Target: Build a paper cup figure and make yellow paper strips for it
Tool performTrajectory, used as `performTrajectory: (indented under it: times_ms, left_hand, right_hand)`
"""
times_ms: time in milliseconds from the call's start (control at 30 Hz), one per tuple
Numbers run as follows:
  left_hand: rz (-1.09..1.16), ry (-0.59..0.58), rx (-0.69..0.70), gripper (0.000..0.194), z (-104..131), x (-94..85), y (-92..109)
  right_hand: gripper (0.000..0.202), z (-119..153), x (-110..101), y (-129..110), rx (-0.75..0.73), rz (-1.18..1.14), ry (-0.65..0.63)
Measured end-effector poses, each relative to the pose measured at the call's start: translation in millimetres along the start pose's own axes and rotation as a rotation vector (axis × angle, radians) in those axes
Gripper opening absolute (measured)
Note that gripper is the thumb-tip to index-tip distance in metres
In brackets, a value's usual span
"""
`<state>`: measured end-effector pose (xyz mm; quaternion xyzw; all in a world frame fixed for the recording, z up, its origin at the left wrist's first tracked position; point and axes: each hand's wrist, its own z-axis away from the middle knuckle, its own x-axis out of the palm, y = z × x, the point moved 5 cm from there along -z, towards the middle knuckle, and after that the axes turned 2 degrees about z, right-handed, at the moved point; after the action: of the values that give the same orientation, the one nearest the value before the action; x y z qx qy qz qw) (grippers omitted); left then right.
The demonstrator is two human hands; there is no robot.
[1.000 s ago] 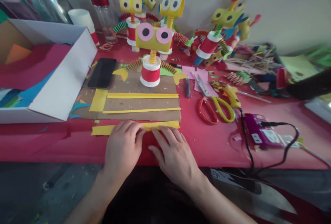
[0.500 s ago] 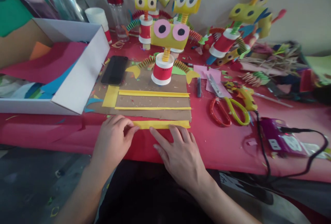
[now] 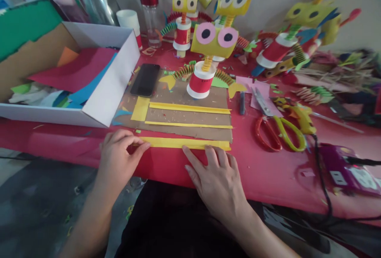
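A yellow paper strip [image 3: 169,142] lies lengthwise on the red tabletop near its front edge. My left hand [image 3: 120,153] pinches the strip's left end between thumb and fingers. On its right half rest the spread fingertips of my right hand [image 3: 216,176], pressing it flat. Just beyond, a piece of brown cardboard [image 3: 190,119] carries two more yellow strips, a folded one [image 3: 190,108] and a thinner one [image 3: 187,125]. A short yellow paper piece [image 3: 140,109] lies at the cardboard's left. Behind them stands a paper-cup figure [image 3: 201,81] with pink eyes.
At left stands a white box [image 3: 111,79] of coloured paper, with a phone [image 3: 145,79] beside it. Scissors [image 3: 268,115], a yellow glue gun [image 3: 303,119] and a purple device [image 3: 345,166] with a black cable lie at right. Several more cup figures stand along the wall.
The view has turned slightly left, so things appear further right. My left hand has slid left along the strip, uncovering more of it. My right hand stays on the strip.
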<state>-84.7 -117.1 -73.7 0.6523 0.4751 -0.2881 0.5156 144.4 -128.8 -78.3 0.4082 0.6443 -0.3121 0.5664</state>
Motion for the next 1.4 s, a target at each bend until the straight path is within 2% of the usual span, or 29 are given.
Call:
performTrajectory:
  times_ms: [200, 300, 367, 433, 500, 533, 600, 667, 800, 1033, 1100, 1267, 1333, 1400]
  left_hand:
    - [0.104, -0.031, -0.104, 0.022, -0.9, -4.0, -14.2]
    - [0.111, -0.049, -0.139, 0.019, 0.1, -5.7, -18.6]
    - [0.101, -0.021, -0.145, 0.012, 4.2, -9.0, -16.8]
    - [0.040, 0.098, -0.114, 0.009, 11.9, -15.4, -5.3]
    - [-0.027, 0.219, 0.011, 0.018, 22.5, -18.2, 19.9]
    - [-0.015, 0.203, 0.139, 0.021, 27.9, -13.9, 37.3]
    - [0.037, 0.038, 0.353, 0.031, 37.9, 3.3, 68.1]
    - [0.011, -0.087, 0.436, 0.042, 44.8, 19.9, 84.6]
    - [-0.059, -0.146, 0.431, 0.047, 48.0, 35.3, 83.6]
    - [-0.070, -0.097, 0.465, 0.050, 46.6, 37.5, 80.7]
    - [-0.070, -0.083, 0.471, 0.050, 49.3, 35.5, 81.7]
    - [-0.110, -0.056, 0.475, 0.049, 60.3, 20.1, 84.1]
    - [-0.109, -0.030, 0.475, 0.041, 58.3, 16.6, 91.6]
    - [-0.058, -0.030, 0.520, 0.027, 50.8, 21.3, 105.6]
  right_hand:
    - [0.042, 0.1, -0.9, -1.2, -0.014, 0.020, 0.037]
    - [0.042, 0.5, -0.8, -1.6, -0.022, 0.037, 0.045]
    - [0.043, 0.8, -0.6, -1.4, -0.023, 0.042, 0.047]
    - [0.043, 0.8, -0.5, -1.2, -0.025, 0.040, 0.042]
    - [0.043, 0.5, -0.8, -1.2, -0.027, 0.038, 0.034]
    - [0.044, 0.2, -1.0, -1.4, -0.028, 0.038, 0.029]
    - [0.044, -0.6, -2.1, -1.9, -0.025, 0.035, 0.025]
    - [0.043, -1.0, -3.5, -2.3, -0.021, 0.015, 0.025]
    - [0.043, 4.0, -3.3, 4.5, 0.003, -0.081, 0.022]
    - [0.047, 31.8, 0.3, 54.5, 0.133, -0.121, 0.048]
    - [0.045, 36.7, -1.6, 61.6, 0.153, -0.118, 0.040]
    - [0.043, 45.6, -6.2, 49.7, 0.138, -0.148, 0.046]
    - [0.044, 49.8, -6.4, 41.5, 0.119, -0.143, 0.063]
    - [0.044, 52.8, -6.7, 36.6, 0.109, -0.127, 0.077]
